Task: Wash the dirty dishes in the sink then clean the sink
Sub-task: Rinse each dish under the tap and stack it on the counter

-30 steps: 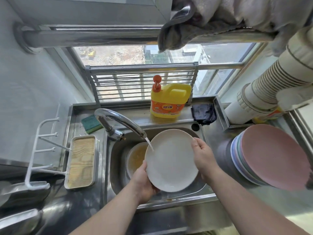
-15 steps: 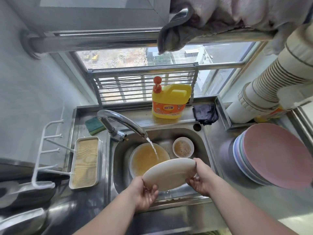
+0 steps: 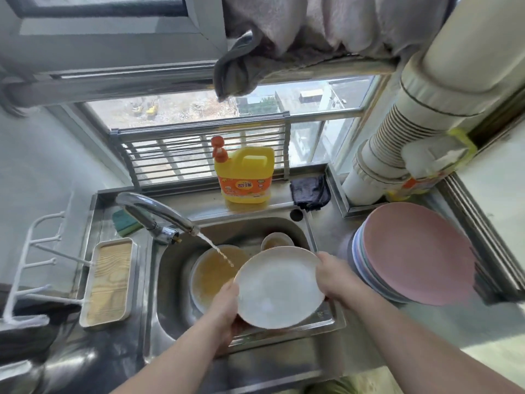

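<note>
Plate [image 3: 279, 288] tilted back face-up, left hand [image 3: 227, 305] and right hand [image 3: 335, 280] gripping opposite rims

Left hand [image 3: 225, 304], right hand [image 3: 335, 278] extended, fingers curled in grip

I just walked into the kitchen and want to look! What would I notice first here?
You'd first see the two hands, left hand and right hand, holding a white plate above the sink. Beside it, water pours from the tap into a dish of brown water. A bright yellow soap jug stands behind the sink, and a pink plate stack sits on the right.
</note>
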